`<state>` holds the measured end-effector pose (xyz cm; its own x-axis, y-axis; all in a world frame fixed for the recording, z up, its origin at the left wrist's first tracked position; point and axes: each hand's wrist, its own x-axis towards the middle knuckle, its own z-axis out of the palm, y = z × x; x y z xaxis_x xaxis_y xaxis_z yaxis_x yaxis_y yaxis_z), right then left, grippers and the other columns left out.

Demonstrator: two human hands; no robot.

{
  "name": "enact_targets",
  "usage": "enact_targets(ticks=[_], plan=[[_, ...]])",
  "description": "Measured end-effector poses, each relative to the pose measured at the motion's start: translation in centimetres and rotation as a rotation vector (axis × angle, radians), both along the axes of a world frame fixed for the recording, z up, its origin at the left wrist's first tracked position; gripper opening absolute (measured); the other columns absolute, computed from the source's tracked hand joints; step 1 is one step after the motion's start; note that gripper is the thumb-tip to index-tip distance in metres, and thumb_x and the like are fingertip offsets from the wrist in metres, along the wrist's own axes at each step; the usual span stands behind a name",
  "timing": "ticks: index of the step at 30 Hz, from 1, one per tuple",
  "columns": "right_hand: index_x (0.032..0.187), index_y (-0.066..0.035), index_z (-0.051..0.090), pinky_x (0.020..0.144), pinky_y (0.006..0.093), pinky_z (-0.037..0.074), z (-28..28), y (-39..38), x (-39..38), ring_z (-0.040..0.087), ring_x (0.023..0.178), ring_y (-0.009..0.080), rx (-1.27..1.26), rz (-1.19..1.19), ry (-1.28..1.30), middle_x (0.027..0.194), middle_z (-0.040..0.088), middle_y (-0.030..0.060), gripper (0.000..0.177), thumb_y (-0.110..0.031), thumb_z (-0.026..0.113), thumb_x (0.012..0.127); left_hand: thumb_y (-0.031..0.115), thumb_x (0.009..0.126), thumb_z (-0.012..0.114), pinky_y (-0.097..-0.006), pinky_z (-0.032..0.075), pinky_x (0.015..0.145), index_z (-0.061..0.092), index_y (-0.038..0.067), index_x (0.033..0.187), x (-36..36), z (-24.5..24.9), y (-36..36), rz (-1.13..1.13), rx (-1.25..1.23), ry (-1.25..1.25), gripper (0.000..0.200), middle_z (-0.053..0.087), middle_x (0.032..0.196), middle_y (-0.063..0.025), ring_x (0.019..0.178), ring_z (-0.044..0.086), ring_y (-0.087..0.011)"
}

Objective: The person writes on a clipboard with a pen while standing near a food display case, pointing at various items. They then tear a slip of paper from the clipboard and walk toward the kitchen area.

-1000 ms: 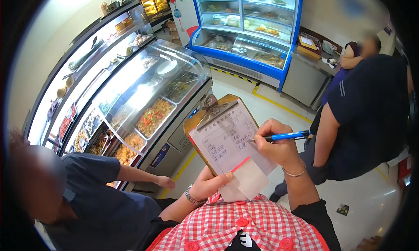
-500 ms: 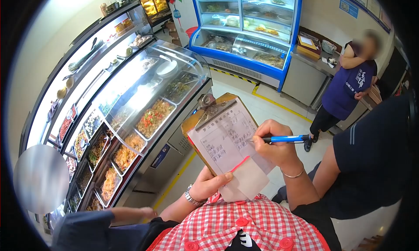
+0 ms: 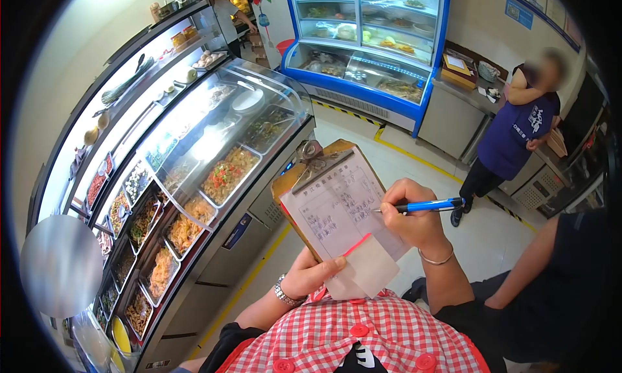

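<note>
A clipboard [image 3: 289, 178] with a metal clip is tilted in front of my checked apron. My left hand [image 3: 310, 274] grips its lower left edge, thumb lying over the front. On the board is a printed form [image 3: 327, 221] with several handwritten lines. A blank pale slip [image 3: 372, 269] with a pink top edge covers the form's lower part. My right hand [image 3: 414, 219] pinches a blue pen [image 3: 427, 206] over the form's right side, the tip right at the handwriting. The pen's back end points right.
At left runs a glass-fronted food counter [image 3: 217, 227] with several trays of dishes. A blue-framed display fridge [image 3: 363, 55] stands at the back. A person in purple [image 3: 518, 133] stands by a steel counter; a dark-clothed person [image 3: 564, 282] is close at right. Another person [image 3: 227, 20] is far back.
My right hand and pen have shifted slightly right. The dark-clothed person at right has moved lower and outward. The arm at lower left has mostly left view, and a person has appeared far back.
</note>
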<state>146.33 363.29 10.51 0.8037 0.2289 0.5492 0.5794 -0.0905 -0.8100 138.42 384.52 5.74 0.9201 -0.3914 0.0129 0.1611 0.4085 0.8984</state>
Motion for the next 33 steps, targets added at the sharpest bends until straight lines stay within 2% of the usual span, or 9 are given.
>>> enact_targets(ticks=[7,16,19,27,30,33], plan=[[0.069,-0.003,0.052,0.047,0.0207,0.034,0.03,-0.34,0.23,0.041,0.052,0.0039,0.044,0.027,0.074,0.061,0.052,-0.0007,0.011,0.0,0.062,0.073,0.012,0.085,0.059,-0.0321,0.042,0.092,0.042,-0.001,0.127,0.18,0.11,-0.01,-0.005,0.006,-0.015,0.047,0.053,0.121,-0.0091,0.109,0.051,-0.0162],[0.069,-0.003,0.051,0.047,0.021,0.034,0.19,-0.55,0.32,0.041,0.052,0.0038,-0.002,0.019,-0.01,0.06,0.051,-0.0009,0.011,-0.001,0.062,0.073,0.012,0.085,0.059,-0.0324,0.042,0.091,0.042,-0.001,0.127,0.29,0.29,-0.16,-0.013,-0.006,-0.017,0.047,0.053,0.12,-0.0094,0.109,0.051,-0.0163],[0.069,-0.003,0.052,0.047,0.0209,0.033,0.07,-0.5,0.35,0.041,0.052,0.0037,0.054,0.046,0.058,0.06,0.051,-0.0008,0.011,-0.001,0.062,0.073,0.011,0.085,0.059,-0.0329,0.042,0.092,0.042,-0.001,0.127,0.21,0.36,-0.06,-0.011,-0.007,0.005,0.047,0.053,0.121,-0.0095,0.109,0.051,-0.0167],[0.069,-0.003,0.051,0.047,0.0203,0.033,0.19,-0.44,0.31,0.04,0.052,0.0032,0.012,0.06,0.031,0.061,0.05,-0.0012,0.012,-0.001,0.062,0.073,0.009,0.084,0.059,-0.0333,0.043,0.091,0.043,-0.002,0.126,-0.17,0.54,-0.25,0.032,-0.01,0.006,0.047,0.054,0.12,-0.0098,0.108,0.052,-0.0177],[0.068,-0.004,0.051,0.047,0.0204,0.033,0.25,-0.46,0.05,0.04,0.052,0.0034,0.0,0.085,0.053,0.061,0.05,-0.0013,0.012,-0.001,0.061,0.073,0.008,0.078,0.062,-0.0351,0.044,0.091,0.042,-0.002,0.126,-0.03,0.6,-0.27,0.026,-0.009,0.059,0.053,0.055,0.119,-0.0126,0.108,0.055,-0.022],[0.069,-0.004,0.05,0.047,0.0203,0.033,0.01,-0.56,0.35,0.041,0.053,0.0033,-0.037,0.066,-0.022,0.063,0.05,-0.0015,0.012,-0.001,0.059,0.074,0.011,0.085,0.059,-0.0329,0.043,0.091,0.043,-0.002,0.126,-0.09,0.59,-0.09,-0.01,-0.013,0.002,0.046,0.054,0.119,-0.0096,0.108,0.052,-0.0175]])
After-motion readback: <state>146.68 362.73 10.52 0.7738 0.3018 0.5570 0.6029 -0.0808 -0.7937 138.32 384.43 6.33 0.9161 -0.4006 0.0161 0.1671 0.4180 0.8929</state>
